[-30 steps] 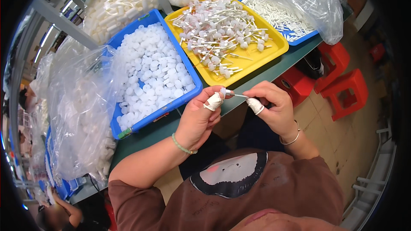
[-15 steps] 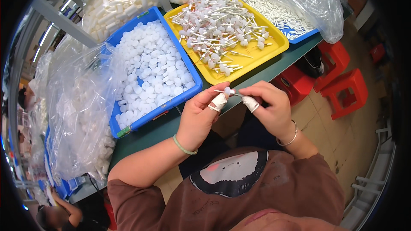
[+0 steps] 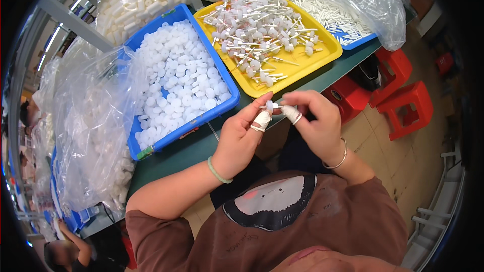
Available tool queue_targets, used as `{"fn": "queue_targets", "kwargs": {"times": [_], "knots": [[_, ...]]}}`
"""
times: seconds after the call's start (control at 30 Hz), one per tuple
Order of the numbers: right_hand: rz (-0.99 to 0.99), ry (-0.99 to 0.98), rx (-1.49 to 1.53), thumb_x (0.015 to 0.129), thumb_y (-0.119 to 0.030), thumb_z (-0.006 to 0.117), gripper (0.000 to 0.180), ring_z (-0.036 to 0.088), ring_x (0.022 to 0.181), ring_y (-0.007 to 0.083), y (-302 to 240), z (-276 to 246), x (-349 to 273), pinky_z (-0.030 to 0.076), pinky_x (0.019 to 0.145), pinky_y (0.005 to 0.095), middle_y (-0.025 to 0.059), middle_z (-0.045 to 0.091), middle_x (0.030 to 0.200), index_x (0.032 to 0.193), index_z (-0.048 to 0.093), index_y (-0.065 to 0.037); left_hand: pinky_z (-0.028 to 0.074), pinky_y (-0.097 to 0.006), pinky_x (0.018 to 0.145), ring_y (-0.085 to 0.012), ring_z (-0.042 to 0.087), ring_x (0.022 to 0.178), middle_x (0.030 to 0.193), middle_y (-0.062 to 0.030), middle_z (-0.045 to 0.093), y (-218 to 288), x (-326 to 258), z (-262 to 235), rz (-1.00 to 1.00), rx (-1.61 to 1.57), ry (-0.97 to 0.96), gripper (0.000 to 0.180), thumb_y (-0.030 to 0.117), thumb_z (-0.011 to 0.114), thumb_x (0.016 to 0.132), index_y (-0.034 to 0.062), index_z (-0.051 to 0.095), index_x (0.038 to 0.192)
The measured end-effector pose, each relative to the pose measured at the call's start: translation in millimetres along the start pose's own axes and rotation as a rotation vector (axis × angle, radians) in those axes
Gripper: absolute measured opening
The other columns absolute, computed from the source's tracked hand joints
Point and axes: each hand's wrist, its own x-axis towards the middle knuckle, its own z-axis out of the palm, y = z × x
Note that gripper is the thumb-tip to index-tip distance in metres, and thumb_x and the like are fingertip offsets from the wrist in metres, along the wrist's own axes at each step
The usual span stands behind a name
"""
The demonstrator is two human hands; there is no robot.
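Observation:
My left hand (image 3: 238, 133) pinches a small assembly (image 3: 269, 106), a white translucent disc on a thin pin or tube, between thumb and forefinger. From the right, my right hand (image 3: 318, 123) closes its thumb and fingers on the pin's other end. White tape wraps both thumbs. Just beyond my hands, a yellow tray (image 3: 302, 74) holds a heap of similar disc-and-pin pieces (image 3: 259, 30). To its left stands a blue tray (image 3: 187, 130) full of loose white discs (image 3: 184, 78). The exact shape of the held end is hidden by my fingers.
Another blue tray (image 3: 366, 43) with short white tubes (image 3: 330, 17) stands at far right, partly under a plastic bag (image 3: 375, 5). Clear bags of white parts (image 3: 91, 126) crowd the left. Red stools (image 3: 407, 108) stand right of the green table. A person (image 3: 70, 252) sits lower left.
Both hands have shifted slightly, staying close together at the small assembly. My right thumb has moved nearer the disc and the right forefinger is more raised.

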Motion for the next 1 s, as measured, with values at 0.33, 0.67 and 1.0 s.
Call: {"fn": "queue_targets", "kwargs": {"times": [0.33, 0.67, 1.0], "knots": [[-0.179, 0.239, -0.249, 0.082, -0.006, 0.062, 0.014, 0.055, 0.061, 0.0152, 36.2, -30.7, 118.0, 0.046, 0.059, 0.0281, 0.0070, 0.063, 0.076, 0.095, 0.066, -0.005, 0.025, -0.016, 0.043, -0.0016, 0.029, 0.048, 0.082, -0.0014, 0.059, 10.6, 5.2, -11.0, -0.269, -0.456, -0.224, 0.033, 0.023, 0.041, 0.099, 0.0041, 0.053, 0.124], [-0.060, -0.270, -0.315, 0.077, -0.012, 0.063, 0.015, 0.062, 0.073, 0.0263, 54.4, -7.6, 109.9, 0.048, 0.068, 0.0356, 0.0106, 0.064, 0.078, 0.090, 0.067, -0.005, 0.044, -0.027, 0.077, -0.0142, 0.053, 0.082, 0.106, -0.0066, 0.054, -1.8, 9.2, -14.7, -0.425, -1.156, -0.288, 0.041, 0.015, 0.049, 0.088, 0.0022, 0.046, 0.128], [-0.217, -0.318, -0.410, 0.072, 0.001, 0.061, 0.026, 0.063, 0.079, 0.0257, 50.2, 18.7, 114.2, 0.050, 0.072, 0.0348, 0.0105, 0.063, 0.087, 0.098, 0.063, -0.006, 0.036, -0.035, 0.109, -0.0238, 0.047, 0.123, 0.130, -0.0155, 0.048, -5.7, 9.4, -12.7, -0.336, -1.034, -0.277, 0.042, -0.008, 0.048, 0.084, -0.0030, 0.048, 0.125]]}}
